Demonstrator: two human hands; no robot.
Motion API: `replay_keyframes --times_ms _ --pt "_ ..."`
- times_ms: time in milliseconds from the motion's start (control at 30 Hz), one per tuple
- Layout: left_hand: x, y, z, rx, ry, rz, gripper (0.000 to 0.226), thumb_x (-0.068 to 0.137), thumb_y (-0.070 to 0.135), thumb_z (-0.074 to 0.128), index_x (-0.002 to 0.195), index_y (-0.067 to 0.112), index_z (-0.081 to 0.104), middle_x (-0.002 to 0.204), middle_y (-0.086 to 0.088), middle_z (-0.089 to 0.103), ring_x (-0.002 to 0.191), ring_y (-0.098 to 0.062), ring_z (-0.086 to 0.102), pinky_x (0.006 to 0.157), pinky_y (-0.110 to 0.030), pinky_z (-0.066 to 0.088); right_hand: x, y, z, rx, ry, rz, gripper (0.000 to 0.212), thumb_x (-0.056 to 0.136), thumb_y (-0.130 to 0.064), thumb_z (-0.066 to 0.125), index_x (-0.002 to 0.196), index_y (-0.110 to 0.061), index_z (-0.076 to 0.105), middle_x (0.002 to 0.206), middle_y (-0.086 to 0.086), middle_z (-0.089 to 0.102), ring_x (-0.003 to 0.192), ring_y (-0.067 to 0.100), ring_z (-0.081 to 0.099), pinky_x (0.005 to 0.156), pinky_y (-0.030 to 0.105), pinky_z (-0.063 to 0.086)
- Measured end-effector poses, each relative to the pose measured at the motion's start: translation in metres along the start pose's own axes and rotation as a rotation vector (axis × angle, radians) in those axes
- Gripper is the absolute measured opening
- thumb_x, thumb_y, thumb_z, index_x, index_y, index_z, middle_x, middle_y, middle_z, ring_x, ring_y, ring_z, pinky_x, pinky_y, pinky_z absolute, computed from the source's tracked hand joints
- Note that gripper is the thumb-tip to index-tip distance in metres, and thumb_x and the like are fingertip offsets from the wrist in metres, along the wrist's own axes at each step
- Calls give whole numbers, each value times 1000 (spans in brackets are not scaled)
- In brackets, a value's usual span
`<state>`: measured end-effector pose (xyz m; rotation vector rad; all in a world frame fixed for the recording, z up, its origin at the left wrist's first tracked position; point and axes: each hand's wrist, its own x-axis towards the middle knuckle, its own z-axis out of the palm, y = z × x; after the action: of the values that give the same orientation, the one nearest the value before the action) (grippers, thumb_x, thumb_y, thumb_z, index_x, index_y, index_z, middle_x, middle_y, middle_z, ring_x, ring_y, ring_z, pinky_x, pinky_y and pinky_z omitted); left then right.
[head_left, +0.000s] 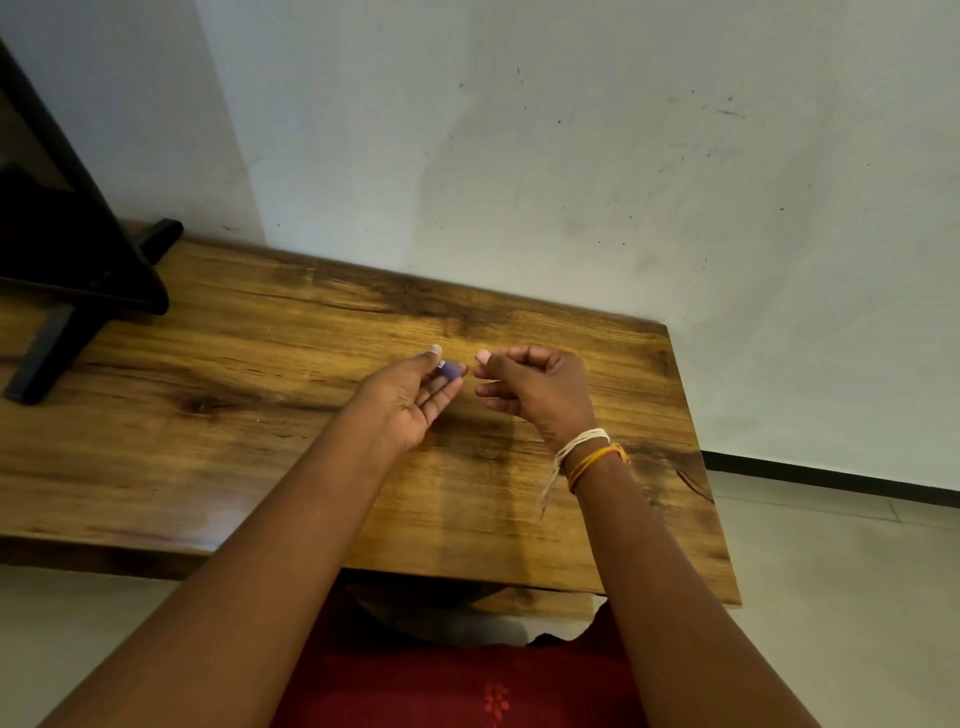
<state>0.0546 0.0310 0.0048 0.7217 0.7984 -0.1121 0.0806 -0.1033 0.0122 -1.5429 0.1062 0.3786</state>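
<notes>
Left hand: palm up, fingers loosely extended, thumb and fingertips pinching the small purple piece.
Small purple piece: at the left fingertips, lifted off the wooden table, just short of the right thumb.
Right hand: fingers curled inward, thumb forward; nothing seen in its hold.
Wrist threads: behind the right hand.
Done, by judgement: piece picked up and brought between the hands.
Left: right hand has not yet touched it; two-handed work seems barely begun.
</notes>
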Motion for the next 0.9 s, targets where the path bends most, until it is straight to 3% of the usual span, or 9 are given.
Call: replay_keyframes --times_ms 100,633,700,800,900 --pt "2 -1 1 -90 3 19 10 91 5 58 82 2 56 47 -9 66 44 -11 66 48 -21 57 -2 0 0 -37 -21 -29 15 82 -5 73 95 1 71 76 12 72 57 14 68 53 21 55" --pt "2 6 -4 -111 3 79 5 87 3 62 87 2 57 50 -8 68 48 -10 68 44 -19 54 -7 -1 10 -67 -75 -99 15 78 0 74 93 -2 72 73 12 71 58 12 69 57 21 57" --pt "1 7 -5 -109 10 78 9 86 3 63 94 0 58 61 -11 70 52 -12 69 44 -20 54 -7 -1 12 -63 -77 -105 16 78 1 75 93 -1 72 73 11 72 58 12 69 57 22 58" --pt "2 7 -5 -103 31 96 33 85 1 64 117 -2 55 84 -13 66 69 -15 67 46 -20 55 -7 0 13 -56 -82 -109 16 77 0 76 93 -1 72 70 7 73 58 13 70 58 22 58" --pt "2 8 -5 -107 34 114 47 85 0 64 129 -3 49 87 -14 65 74 -17 66 45 -21 55 -6 0 15 -70 -74 -114 14 78 -2 76 91 -3 73 68 5 74 59 13 71 57 22 58"
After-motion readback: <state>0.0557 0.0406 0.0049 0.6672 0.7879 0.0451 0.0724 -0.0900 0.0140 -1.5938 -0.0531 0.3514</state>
